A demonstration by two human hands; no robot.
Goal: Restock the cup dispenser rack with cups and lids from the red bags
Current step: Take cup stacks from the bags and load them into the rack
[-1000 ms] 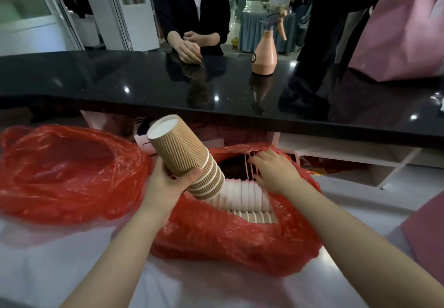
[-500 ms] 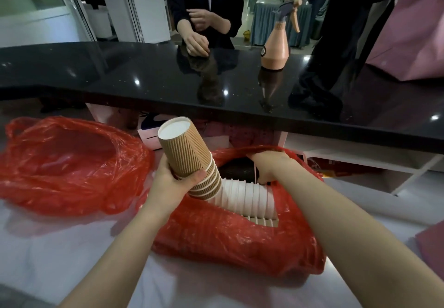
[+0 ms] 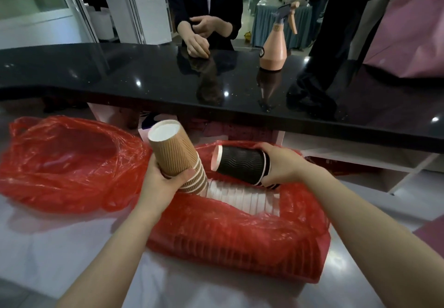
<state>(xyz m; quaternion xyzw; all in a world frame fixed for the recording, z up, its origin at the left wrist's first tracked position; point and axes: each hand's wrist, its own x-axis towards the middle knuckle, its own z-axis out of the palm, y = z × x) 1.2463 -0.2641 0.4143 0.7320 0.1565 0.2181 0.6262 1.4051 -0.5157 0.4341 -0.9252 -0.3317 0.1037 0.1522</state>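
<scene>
From the head camera: a person's left hand (image 3: pixel 160 182) grips a nested stack of brown ribbed cups (image 3: pixel 176 157), bases tilted up, fingers wrapped near the rims. The right hand (image 3: pixel 280 166) clasps a stack of black cups (image 3: pixel 241 164) lying sideways above a red bag (image 3: pixel 240 240) holding rows of white lids (image 3: pixel 242 196). A second red bag (image 3: pixel 69 161) lies left.

Two red bags (image 3: pixel 72 163) lie on the white table (image 3: pixel 48 247)
</scene>
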